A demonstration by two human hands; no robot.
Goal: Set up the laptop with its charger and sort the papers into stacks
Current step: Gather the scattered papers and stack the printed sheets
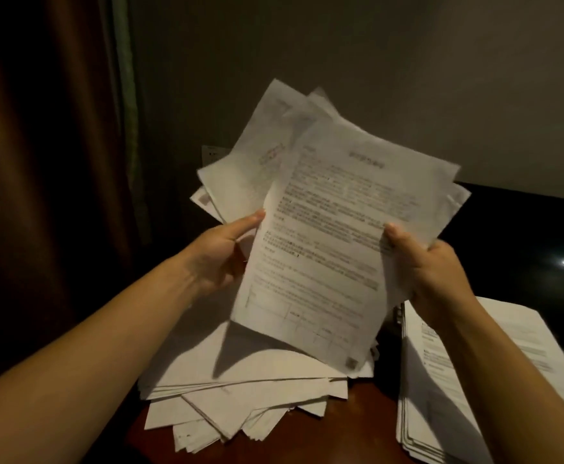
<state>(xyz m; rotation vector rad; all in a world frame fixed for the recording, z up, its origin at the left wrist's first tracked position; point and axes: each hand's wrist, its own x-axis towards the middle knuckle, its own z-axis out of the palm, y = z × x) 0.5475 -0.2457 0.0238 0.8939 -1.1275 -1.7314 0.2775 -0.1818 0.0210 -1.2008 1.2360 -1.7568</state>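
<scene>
Both hands hold a loose bundle of papers [324, 236] up in the air above the table [371, 416], over its left side. The left hand [220, 259] pinches the bundle's left edge, thumb on the front sheet and fingers behind. The right hand [431, 269] pinches the right edge the same way.

The bundle is not squared. The back sheets fan out past the front one at the top and left, so the pinch probably catches only some of them. If either thumb eases off, the loose ones could slide out and drop.

Right under it lies a messy pile [240, 390], its lowest sheets poking out toward the table's near edge. Anything falling there mixes back in, and a knock could push those sheets off the table.

A neater stack [441, 380] sits at the right edge, beneath the right forearm, which could drag its top pages askew.

A black glossy thing [524, 246] sits at the far right. I cannot tell whether it is the laptop, and no charger shows.
</scene>
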